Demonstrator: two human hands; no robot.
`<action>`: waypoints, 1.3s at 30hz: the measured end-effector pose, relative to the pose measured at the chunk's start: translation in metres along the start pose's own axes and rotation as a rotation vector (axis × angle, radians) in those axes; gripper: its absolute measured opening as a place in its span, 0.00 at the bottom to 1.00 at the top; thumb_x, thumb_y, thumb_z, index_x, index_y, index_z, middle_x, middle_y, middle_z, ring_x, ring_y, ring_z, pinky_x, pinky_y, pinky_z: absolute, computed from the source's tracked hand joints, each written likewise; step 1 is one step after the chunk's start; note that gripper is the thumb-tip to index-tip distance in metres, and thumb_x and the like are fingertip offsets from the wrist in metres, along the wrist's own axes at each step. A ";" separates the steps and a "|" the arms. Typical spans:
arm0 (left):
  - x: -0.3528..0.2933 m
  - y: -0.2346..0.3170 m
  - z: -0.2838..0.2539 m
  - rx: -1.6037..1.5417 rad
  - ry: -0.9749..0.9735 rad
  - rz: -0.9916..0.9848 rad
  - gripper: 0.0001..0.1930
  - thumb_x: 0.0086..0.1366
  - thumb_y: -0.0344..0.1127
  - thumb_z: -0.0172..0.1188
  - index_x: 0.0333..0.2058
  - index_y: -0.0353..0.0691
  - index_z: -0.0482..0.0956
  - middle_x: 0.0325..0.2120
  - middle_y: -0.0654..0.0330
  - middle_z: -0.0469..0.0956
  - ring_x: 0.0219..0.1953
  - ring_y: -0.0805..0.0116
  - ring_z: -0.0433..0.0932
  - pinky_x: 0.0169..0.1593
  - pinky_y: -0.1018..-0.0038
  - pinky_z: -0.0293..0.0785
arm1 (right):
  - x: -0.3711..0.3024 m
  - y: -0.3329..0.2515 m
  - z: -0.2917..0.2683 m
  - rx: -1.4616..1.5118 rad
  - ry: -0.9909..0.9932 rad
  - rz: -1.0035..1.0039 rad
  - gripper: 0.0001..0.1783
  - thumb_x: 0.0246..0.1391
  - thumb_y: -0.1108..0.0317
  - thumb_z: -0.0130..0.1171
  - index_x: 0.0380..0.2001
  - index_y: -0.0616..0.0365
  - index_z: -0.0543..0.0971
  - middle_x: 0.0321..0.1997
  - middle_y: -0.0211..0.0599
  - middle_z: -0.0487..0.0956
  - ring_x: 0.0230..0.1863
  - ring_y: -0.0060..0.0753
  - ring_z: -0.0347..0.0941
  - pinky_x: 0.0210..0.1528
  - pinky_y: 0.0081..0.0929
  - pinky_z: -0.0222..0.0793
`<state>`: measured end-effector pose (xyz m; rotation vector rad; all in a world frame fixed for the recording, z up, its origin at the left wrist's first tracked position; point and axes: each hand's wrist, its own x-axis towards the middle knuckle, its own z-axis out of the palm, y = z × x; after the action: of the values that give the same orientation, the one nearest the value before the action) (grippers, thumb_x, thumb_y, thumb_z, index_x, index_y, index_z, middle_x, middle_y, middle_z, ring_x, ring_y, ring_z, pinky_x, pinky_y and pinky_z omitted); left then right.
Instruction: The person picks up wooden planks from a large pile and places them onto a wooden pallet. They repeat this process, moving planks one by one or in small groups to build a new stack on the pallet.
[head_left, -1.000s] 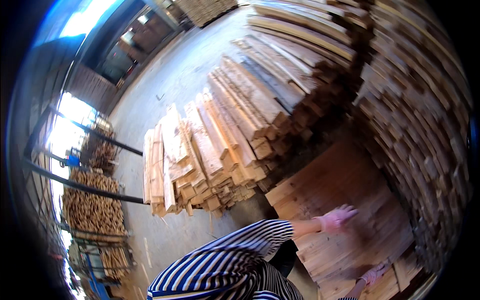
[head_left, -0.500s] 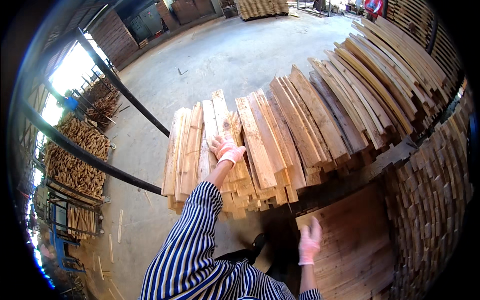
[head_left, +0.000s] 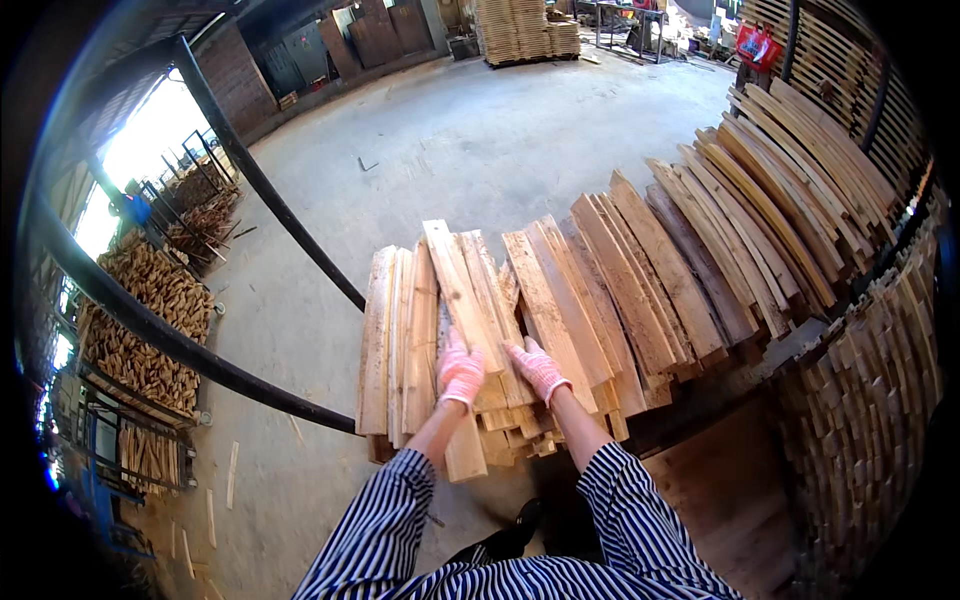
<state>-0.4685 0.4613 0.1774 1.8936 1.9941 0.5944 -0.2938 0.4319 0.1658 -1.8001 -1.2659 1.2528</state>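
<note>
In the head view, your left hand [head_left: 461,372] and your right hand [head_left: 540,370], both in pink-and-white gloves, reach forward over the near ends of a long row of stacked boards [head_left: 645,275]. They stand a little apart from each other, with a few narrow boards [head_left: 478,310] lying lengthwise between them. Your left hand is against the left side of the uppermost of these, fingers pointing away from you; your right hand lies along the right side of the group, its fingertips at the boards. You cannot tell from here whether either hand is clamped on the wood or merely resting against it, as the undersides of the fingers are hidden

The narrow boards sit toward the left end of the row, slightly askew. Just below your left hand, one board end [head_left: 466,455] juts out nearer to you than its neighbours. Farther right in the row, a darker board [head_left: 697,262] lies among paler ones

Your striped sleeves [head_left: 375,515] come in from the lower edge, and a dark shoe [head_left: 527,517] shows on the concrete floor [head_left: 430,130]. A broad brown wooden panel [head_left: 725,475] lies to your lower right, beside a tall wall of stacked wood [head_left: 870,420]. To the left, two black bars [head_left: 270,190] slant toward the row, and beyond them is a heap of short wood pieces [head_left: 145,325]
</note>
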 end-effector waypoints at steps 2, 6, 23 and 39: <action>-0.009 0.053 0.011 0.013 -0.019 -0.103 0.44 0.66 0.53 0.58 0.72 0.31 0.53 0.68 0.38 0.63 0.68 0.45 0.66 0.69 0.63 0.63 | 0.015 0.018 -0.015 -0.059 0.045 0.081 0.59 0.53 0.25 0.56 0.71 0.66 0.62 0.70 0.61 0.69 0.73 0.56 0.62 0.72 0.41 0.58; -0.017 0.050 -0.013 -0.200 -0.058 -0.251 0.47 0.66 0.56 0.59 0.73 0.31 0.50 0.68 0.37 0.63 0.68 0.47 0.67 0.69 0.62 0.64 | -0.023 0.001 -0.036 0.610 -0.345 0.014 0.40 0.58 0.46 0.68 0.61 0.69 0.74 0.57 0.47 0.81 0.52 0.37 0.81 0.52 0.31 0.78; -0.199 0.174 0.030 -1.148 -1.346 0.157 0.27 0.57 0.28 0.74 0.56 0.38 0.78 0.49 0.61 0.81 0.51 0.67 0.78 0.54 0.67 0.77 | -0.345 0.065 -0.222 0.552 0.221 -0.087 0.48 0.45 0.61 0.81 0.67 0.60 0.67 0.61 0.34 0.75 0.65 0.27 0.66 0.69 0.29 0.62; -0.345 0.321 0.193 0.094 2.608 -3.315 0.34 0.57 0.60 0.71 0.59 0.49 0.79 0.50 0.60 0.84 0.51 0.63 0.82 0.54 0.64 0.79 | -0.489 0.270 -0.204 0.158 0.892 0.597 0.47 0.44 0.47 0.77 0.64 0.54 0.71 0.58 0.44 0.81 0.58 0.45 0.78 0.58 0.34 0.73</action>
<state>-0.0727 0.1414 0.1579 2.4091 -0.4709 -0.3197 -0.0549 -0.1126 0.1839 -2.2867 -0.1360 0.6079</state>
